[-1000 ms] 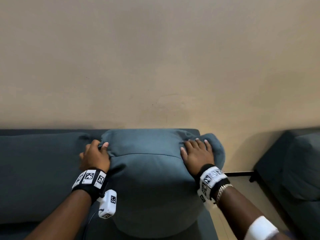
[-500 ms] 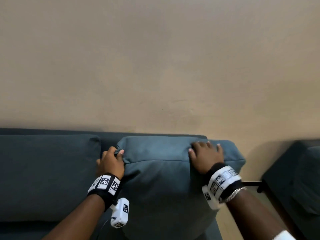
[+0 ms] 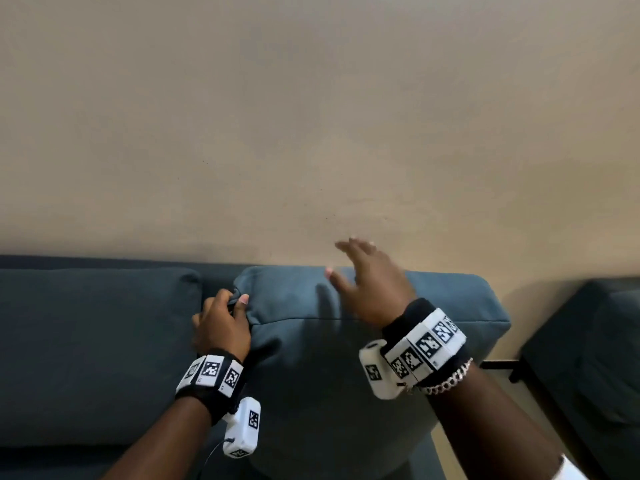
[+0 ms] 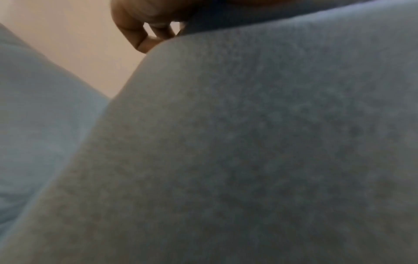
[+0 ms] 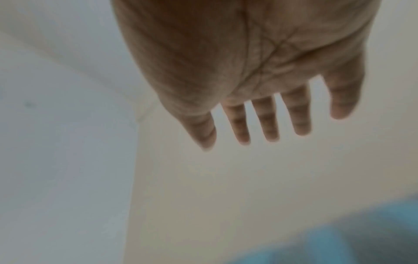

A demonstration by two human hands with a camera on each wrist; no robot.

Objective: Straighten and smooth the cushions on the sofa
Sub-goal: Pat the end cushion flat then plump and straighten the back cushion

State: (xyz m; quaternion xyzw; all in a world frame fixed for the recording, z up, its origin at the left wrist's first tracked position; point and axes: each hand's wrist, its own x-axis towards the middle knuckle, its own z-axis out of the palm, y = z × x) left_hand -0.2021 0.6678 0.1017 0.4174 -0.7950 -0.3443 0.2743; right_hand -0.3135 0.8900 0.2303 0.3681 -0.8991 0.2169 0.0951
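A blue-grey back cushion (image 3: pixel 363 375) stands upright at the right end of the dark sofa (image 3: pixel 214 268), and its cloth fills the left wrist view (image 4: pixel 248 151). My left hand (image 3: pixel 225 320) pinches its upper left corner, thumb on the front face, curled fingers (image 4: pixel 144 35) over the top edge. My right hand (image 3: pixel 367 282) is lifted off the cushion, above its top edge, fingers (image 5: pixel 267 121) straight and spread, holding nothing. A second back cushion (image 3: pixel 90 355) sits upright to the left.
A beige wall (image 3: pixel 311 116) rises right behind the sofa. Another dark seat (image 3: pixel 595 358) stands at the right, with a strip of floor and a black frame bar (image 3: pixel 498 364) between it and the sofa.
The right hand has lifted off the cushion's top and spread open in the air. The cushion now stands squarer against the sofa back. The left hand keeps its pinch on the corner.
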